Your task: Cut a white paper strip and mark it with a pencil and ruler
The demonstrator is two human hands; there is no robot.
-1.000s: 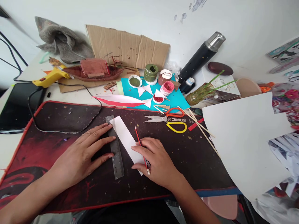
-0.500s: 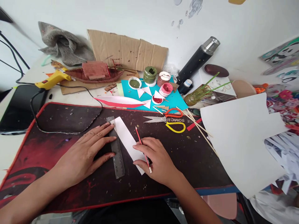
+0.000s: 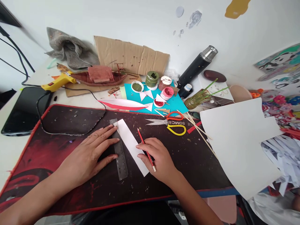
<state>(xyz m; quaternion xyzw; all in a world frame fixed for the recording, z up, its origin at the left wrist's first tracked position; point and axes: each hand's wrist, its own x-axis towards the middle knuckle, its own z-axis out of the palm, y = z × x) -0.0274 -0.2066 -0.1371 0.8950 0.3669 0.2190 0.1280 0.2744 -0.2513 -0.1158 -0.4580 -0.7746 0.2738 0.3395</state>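
Observation:
My left hand [image 3: 90, 154] lies flat with fingers spread on a clear plastic ruler [image 3: 120, 156] that rests on the dark desk mat [image 3: 67, 125]. A white paper strip [image 3: 131, 145] lies along the ruler's right edge. My right hand [image 3: 158, 159] rests on the strip's right side, fingers closed around a red pencil [image 3: 145, 148] whose tip points up and away from me. Red-and-yellow scissors [image 3: 170, 122] lie just beyond the right hand.
Behind the mat are paint pots [image 3: 152, 78] on a teal sheet [image 3: 175, 100], a model boat [image 3: 99, 76], a yellow glue gun [image 3: 58, 82] with its cable, cardboard [image 3: 131, 56], a black flask [image 3: 197, 66] and wooden skewers [image 3: 199, 129]. A large white sheet [image 3: 236, 140] overhangs the right edge. A tablet [image 3: 23, 109] lies left.
The camera view has shifted a little. The right hand has slid slightly right along the strip with the pencil; the left hand stays on the ruler.

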